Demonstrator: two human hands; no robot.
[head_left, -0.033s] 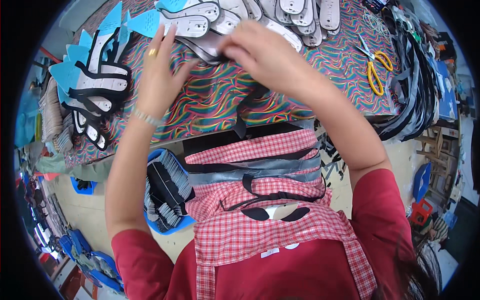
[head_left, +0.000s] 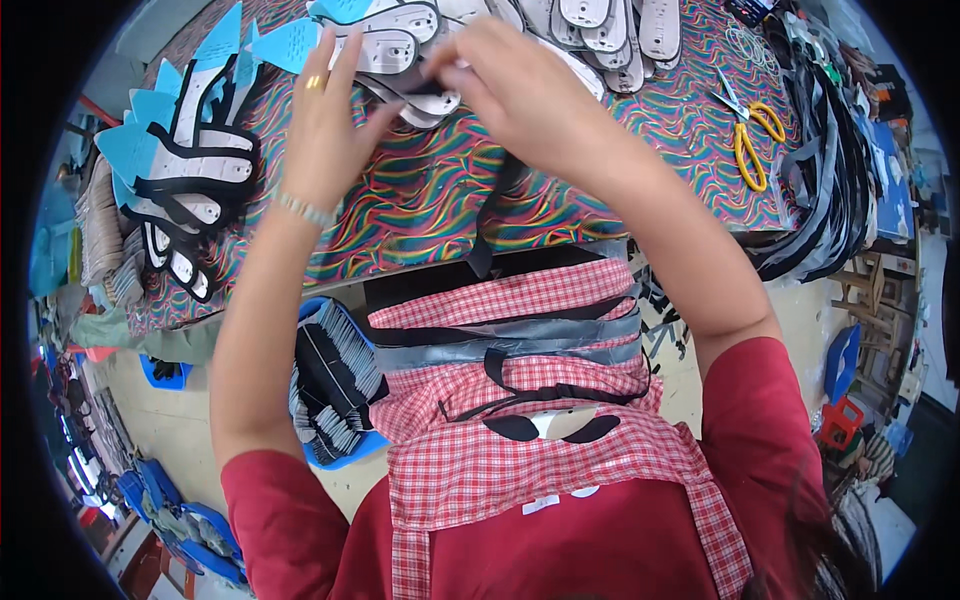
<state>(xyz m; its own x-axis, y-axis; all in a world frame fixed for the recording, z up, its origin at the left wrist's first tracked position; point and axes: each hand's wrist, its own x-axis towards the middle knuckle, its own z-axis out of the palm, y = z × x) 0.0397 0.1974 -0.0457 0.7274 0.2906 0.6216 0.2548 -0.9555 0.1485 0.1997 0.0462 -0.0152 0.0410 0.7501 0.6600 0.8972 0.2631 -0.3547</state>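
At the far side of the table, my left hand (head_left: 325, 135) reaches over a pile of insole-shaped pieces. Its fingers are stretched out and the thumb stands apart, beside a white piece with black edging (head_left: 385, 50) and a light blue end. My right hand (head_left: 520, 95) is closed in a pinch near the left thumb, its fingertips blurred at something dark. From under this hand a black strip (head_left: 490, 210) trails to the table's near edge. More white pieces (head_left: 610, 35) with dark edging lie fanned out beyond my right hand.
Blue-ended pieces with black bands (head_left: 195, 165) are stacked at the left. Yellow-handled scissors (head_left: 748, 150) lie at the right, near hanging black and grey strips (head_left: 840, 190). Below the patterned table (head_left: 420, 200) stands a blue basket (head_left: 350, 450) of grey and black pieces.
Both hands have shifted slightly farther away over the pile. The black strip has swung a little along with my right hand.
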